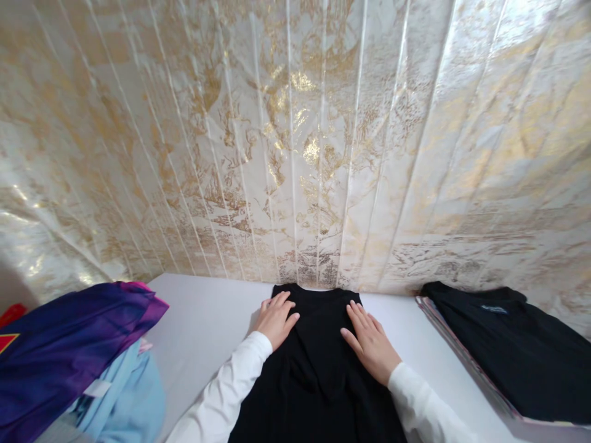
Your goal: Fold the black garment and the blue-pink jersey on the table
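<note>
Bare table (203, 314) offers passage left and right of the black shirt (318, 357). Heaped clothes (78, 357) block farther left of it, a folded stack (512, 351) farther right, a wall covering (314, 154) just beyond.

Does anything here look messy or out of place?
Nothing looks spilled or damaged. The black garment under the left hand and right hand is rumpled mid-body, and the purple cloth lies loosely over light blue cloth, untidy compared with the flat stack at right.

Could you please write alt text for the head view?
A person's left hand and right hand rest on a black garment on a white table. Purple cloth overlaps light blue cloth at left; a stack of folded clothes, black on top, is at right. Behind is a gold-patterned sheet.
</note>
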The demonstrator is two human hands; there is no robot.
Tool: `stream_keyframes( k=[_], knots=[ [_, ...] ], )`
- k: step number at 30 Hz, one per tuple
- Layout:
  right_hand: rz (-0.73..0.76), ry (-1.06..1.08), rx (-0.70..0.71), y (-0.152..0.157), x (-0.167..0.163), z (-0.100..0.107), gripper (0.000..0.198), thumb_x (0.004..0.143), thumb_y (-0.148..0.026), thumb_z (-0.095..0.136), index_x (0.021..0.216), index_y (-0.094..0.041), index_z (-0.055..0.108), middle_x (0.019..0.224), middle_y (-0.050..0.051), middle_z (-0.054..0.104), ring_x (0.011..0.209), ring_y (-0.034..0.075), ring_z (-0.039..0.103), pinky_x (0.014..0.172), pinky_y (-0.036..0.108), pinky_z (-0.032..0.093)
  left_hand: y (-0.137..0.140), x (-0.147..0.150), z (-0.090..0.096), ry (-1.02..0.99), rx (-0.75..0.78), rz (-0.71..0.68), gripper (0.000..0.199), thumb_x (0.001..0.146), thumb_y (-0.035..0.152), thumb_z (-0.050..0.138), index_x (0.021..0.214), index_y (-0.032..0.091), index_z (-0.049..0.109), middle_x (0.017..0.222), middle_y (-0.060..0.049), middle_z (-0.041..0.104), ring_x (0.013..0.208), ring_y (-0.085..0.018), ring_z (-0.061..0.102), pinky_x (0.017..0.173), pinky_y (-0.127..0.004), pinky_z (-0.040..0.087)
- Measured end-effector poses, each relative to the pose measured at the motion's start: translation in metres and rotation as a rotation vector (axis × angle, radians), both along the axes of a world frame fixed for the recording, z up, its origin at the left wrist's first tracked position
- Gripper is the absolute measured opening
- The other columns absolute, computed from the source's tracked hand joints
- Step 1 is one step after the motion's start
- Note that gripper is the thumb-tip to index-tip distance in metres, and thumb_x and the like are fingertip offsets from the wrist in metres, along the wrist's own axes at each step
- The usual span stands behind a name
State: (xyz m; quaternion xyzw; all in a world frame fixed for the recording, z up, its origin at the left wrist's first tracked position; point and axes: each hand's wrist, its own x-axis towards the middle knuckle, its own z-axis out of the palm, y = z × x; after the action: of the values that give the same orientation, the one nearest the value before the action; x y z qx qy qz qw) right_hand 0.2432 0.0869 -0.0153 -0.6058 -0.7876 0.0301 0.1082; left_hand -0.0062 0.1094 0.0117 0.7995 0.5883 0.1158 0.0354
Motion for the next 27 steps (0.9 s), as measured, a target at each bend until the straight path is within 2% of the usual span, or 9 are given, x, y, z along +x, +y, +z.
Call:
stream_keyframes(
  k=[3,6,9,11,14,19,23,27],
  knots=[
    [0.082,0.063,-0.049,-0.027,-0.007,0.007,0.062,0.093,-0.043,0.028,0.144,-0.007,0.027,0.151,0.01,0.018,0.14,0.02,0.013,0.113,0.041,0.019,-0.018,0.015,0.011,-0.02,0.02,0.003,0.028,0.092,0.044,0.044,0.093,0.022,0.062,0.112,-0.006,0.058,0.111,-0.024,0.048,0.093,-0.038,0.033],
    [0.135,0.136,-0.156,-0.056,-0.02,0.008,0.064,0.093,-0.043,0.028,0.146,-0.009,0.021,0.152,0.009,0.014,0.14,0.019,0.011,0.113,0.039,0.019,-0.026,0.029,0.012,-0.025,0.003,0.034,0.022,0.084,0.042,0.057,0.088,0.02,0.06,0.099,-0.006,0.059,0.101,-0.026,0.051,0.086,-0.038,0.037],
    [0.146,0.12,-0.153,-0.076,-0.031,0.006,0.075,0.088,-0.047,0.04,0.147,-0.008,0.015,0.153,0.01,0.011,0.14,0.021,0.008,0.114,0.041,0.015,-0.026,0.036,0.009,-0.038,-0.019,0.079,0.018,0.084,0.033,0.06,0.093,0.018,0.058,0.098,-0.005,0.059,0.099,-0.024,0.052,0.086,-0.038,0.039],
    [0.152,0.08,-0.127,-0.082,-0.035,0.006,0.083,0.082,-0.047,0.049,0.146,-0.007,0.015,0.153,0.011,0.009,0.14,0.024,0.005,0.115,0.043,0.012,-0.023,0.038,0.009,-0.047,-0.046,0.095,0.022,0.086,0.033,0.059,0.1,0.016,0.057,0.1,-0.005,0.059,0.099,-0.023,0.054,0.087,-0.04,0.04],
    [0.18,0.068,-0.122,-0.084,-0.034,0.008,0.09,0.077,-0.05,0.054,0.146,-0.007,0.016,0.152,0.013,0.009,0.14,0.026,0.004,0.114,0.046,0.013,-0.016,0.035,0.011,-0.06,-0.12,0.095,0.027,0.089,0.036,0.057,0.106,0.014,0.057,0.105,-0.006,0.06,0.096,-0.021,0.058,0.086,-0.043,0.045],
    [0.19,0.099,-0.145,-0.083,-0.03,0.012,0.102,0.069,-0.05,0.062,0.147,-0.008,0.011,0.152,0.014,0.01,0.14,0.027,0.005,0.113,0.049,0.012,-0.006,0.028,0.016,-0.076,-0.181,0.139,0.023,0.092,0.033,0.054,0.105,0.014,0.059,0.103,-0.006,0.061,0.088,-0.018,0.061,0.078,-0.037,0.051],
    [0.193,0.086,-0.145,-0.083,-0.03,0.014,0.085,0.079,-0.047,0.054,0.147,-0.014,0.017,0.152,0.009,0.012,0.14,0.026,0.006,0.113,0.048,0.013,-0.01,0.031,0.014,-0.077,-0.121,0.179,0.024,0.091,0.034,0.055,0.106,0.015,0.057,0.1,-0.005,0.061,0.088,-0.019,0.06,0.081,-0.04,0.049],
    [0.201,0.048,-0.141,-0.082,-0.032,0.013,0.06,0.09,-0.045,0.04,0.145,-0.024,0.026,0.153,0.002,0.013,0.14,0.023,0.006,0.113,0.047,0.013,-0.018,0.037,0.012,-0.087,-0.015,0.139,0.024,0.086,0.02,0.057,0.109,0.015,0.053,0.106,-0.007,0.057,0.1,-0.023,0.054,0.088,-0.041,0.041]
  ],
)
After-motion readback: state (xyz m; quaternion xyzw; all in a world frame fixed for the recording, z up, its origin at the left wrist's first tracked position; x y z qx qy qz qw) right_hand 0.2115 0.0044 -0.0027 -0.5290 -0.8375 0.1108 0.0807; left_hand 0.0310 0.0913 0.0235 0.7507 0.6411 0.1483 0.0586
